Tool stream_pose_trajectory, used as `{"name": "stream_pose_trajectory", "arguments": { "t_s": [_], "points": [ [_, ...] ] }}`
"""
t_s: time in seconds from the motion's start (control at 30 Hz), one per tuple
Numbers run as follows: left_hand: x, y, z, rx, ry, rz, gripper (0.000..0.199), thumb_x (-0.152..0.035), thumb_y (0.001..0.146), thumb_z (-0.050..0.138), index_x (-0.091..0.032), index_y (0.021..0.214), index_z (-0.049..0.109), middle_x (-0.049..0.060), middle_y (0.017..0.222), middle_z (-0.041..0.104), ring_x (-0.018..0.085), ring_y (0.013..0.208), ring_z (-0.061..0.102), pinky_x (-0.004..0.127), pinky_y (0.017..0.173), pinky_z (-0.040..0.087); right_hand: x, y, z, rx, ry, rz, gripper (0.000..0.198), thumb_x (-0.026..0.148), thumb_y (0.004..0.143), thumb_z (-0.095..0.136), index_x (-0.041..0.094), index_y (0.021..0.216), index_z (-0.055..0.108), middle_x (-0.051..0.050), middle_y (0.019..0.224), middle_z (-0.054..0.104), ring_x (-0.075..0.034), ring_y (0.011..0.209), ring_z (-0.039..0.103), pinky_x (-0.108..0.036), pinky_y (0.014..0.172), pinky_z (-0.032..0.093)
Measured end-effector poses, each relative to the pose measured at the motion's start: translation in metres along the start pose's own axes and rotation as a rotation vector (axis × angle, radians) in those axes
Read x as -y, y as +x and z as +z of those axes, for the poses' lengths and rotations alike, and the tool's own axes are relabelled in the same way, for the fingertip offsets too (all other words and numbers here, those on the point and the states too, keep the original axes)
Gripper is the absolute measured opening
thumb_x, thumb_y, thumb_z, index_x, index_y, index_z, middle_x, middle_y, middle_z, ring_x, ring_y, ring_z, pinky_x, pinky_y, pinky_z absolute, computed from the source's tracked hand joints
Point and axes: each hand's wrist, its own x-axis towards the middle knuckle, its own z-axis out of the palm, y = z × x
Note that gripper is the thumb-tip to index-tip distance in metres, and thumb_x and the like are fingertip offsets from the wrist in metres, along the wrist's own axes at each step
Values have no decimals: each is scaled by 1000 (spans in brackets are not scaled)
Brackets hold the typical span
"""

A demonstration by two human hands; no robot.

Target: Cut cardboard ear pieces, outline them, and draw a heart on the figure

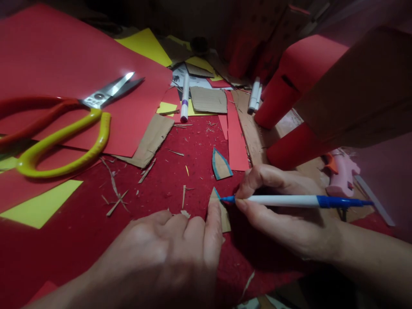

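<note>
In my right hand (283,210) is a blue-and-white marker (283,201), pinched between thumb and fingers. Its tip touches the right edge of a small pointed cardboard piece (225,219), which has a blue line near its point. My left hand (174,244) lies over that piece, the index finger pressing it to the red surface and the other fingers bent close together. Part of the piece is hidden under this finger. Just beyond lies a second pointed cardboard piece (222,165), edged in blue all round.
Scissors (99,96) with red and yellow handles lie on red paper (64,51) at left. Cardboard scraps (209,99), a white marker (185,96) and red strips (236,137) lie farther back. Red tubes (289,146) and a pink glue gun (343,174) are at right.
</note>
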Motion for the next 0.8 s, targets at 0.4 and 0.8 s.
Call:
{"name": "stream_pose_trajectory", "arguments": {
  "t_s": [0.4, 0.8],
  "points": [
    [-1, -4, 6, -56, 63, -3, 38, 0, 100, 46, 3, 133, 63, -1, 74, 65, 20, 59, 62, 39, 55, 49, 3, 0, -1, 9, 5, 14, 20, 3, 81, 65, 22, 77, 65, 7, 62, 67, -7, 52, 56, -14, 49, 42],
    [-5, -3, 6, -73, 76, -21, 35, -3, 105, 40, -2, 128, 66, -3, 69, 58, 19, 57, 56, 38, 55, 46, 3, 2, -3, 32, 6, 25, 18, 6, 82, 66, 22, 77, 64, 6, 60, 66, -8, 50, 56, -16, 48, 43]
  ]
}}
